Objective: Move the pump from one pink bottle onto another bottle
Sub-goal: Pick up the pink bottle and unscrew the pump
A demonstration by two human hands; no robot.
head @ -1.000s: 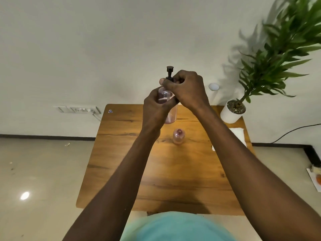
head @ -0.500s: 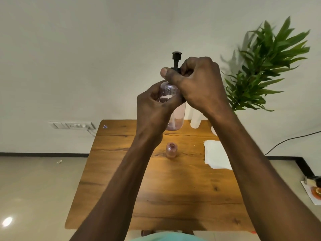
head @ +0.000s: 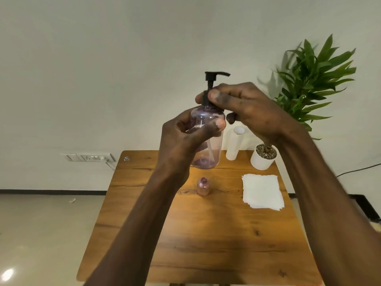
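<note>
Both hands hold a pumped pink bottle in the air above the table.

The right hand [head: 250, 109] pinches the black pump [head: 212, 87] at its collar; the left hand [head: 185, 139] grips the big bottle [head: 208, 149] around its body, upright. Below, a small open pink bottle [head: 203, 186] stands mid-table [head: 185, 234], with white napkins [head: 261, 190] to its right and a potted plant [head: 266, 156] at the far right corner.

We see a wooden table [head: 206, 240] bearing a small open pink bottle [head: 203, 186], white napkins [head: 262, 190], a white cylinder [head: 234, 144] and a potted plant [head: 263, 156].
</note>
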